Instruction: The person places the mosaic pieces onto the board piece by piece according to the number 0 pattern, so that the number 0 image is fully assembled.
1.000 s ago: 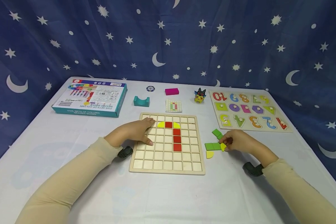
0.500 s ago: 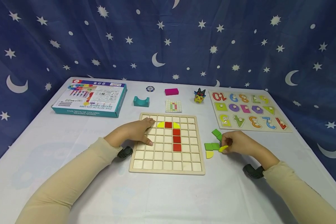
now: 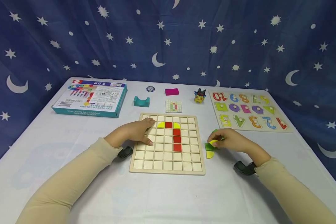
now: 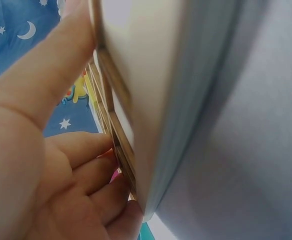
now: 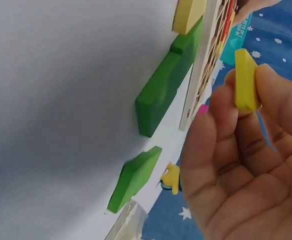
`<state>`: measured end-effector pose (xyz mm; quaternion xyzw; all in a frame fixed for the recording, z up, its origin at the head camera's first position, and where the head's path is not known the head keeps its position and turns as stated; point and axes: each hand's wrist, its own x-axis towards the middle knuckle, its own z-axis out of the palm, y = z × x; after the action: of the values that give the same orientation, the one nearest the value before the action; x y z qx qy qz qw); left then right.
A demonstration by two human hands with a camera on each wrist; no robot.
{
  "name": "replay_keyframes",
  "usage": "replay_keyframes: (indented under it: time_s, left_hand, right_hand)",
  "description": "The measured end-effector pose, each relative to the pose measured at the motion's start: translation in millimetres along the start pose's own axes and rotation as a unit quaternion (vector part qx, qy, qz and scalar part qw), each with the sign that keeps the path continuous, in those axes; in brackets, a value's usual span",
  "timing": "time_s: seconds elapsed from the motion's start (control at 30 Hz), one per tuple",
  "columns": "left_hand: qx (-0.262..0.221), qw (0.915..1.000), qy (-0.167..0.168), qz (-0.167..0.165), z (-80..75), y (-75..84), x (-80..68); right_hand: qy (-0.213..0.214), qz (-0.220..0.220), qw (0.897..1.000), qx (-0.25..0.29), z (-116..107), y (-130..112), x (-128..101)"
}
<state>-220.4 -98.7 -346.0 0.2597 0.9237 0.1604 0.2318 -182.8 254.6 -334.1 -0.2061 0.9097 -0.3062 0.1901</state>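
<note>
Two hands at work in the head view: the right hand [image 3: 230,140] has just brought the yellow piece [image 3: 213,142] closer to the wooden board [image 3: 168,157], picked up, I'd judge, but not set down; the left hand [image 3: 134,130] rests there, fingers spread. Left wrist: fingers touching the board, unclenched. Right wrist: thumb and fingers pinch the piece, clear of green tiles [image 5: 158,97].

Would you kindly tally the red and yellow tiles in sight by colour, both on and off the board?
Red tiles: 4, all on the board
Yellow tiles: 4, with 2 on the board, 1 on the table and 1 in the right hand
Total: 8
</note>
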Motion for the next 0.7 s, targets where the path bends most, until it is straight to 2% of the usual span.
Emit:
replay_keyframes:
  time_s: [0.13, 0.27, 0.47, 0.7]
  left_hand:
    - [0.002, 1.0000, -0.001, 0.000, 0.6, -0.6, 0.6]
    - [0.000, 1.0000, -0.003, 0.003, 0.2, -0.1, -0.1]
    - [-0.004, 1.0000, -0.006, 0.002, -1.3, 1.7, -1.4]
    - [-0.003, 1.0000, -0.006, 0.002, -2.4, 3.1, -2.5]
  right_hand:
    - [0.013, -0.010, 1.000, 0.020, 2, -3, 3]
    - [0.021, -0.002, 0.999, 0.046, 2, -7, 6]
    - [-0.008, -0.002, 0.994, 0.111, 6, -11, 11]
    - [-0.037, 0.003, 0.992, 0.120, 14, -26, 20]
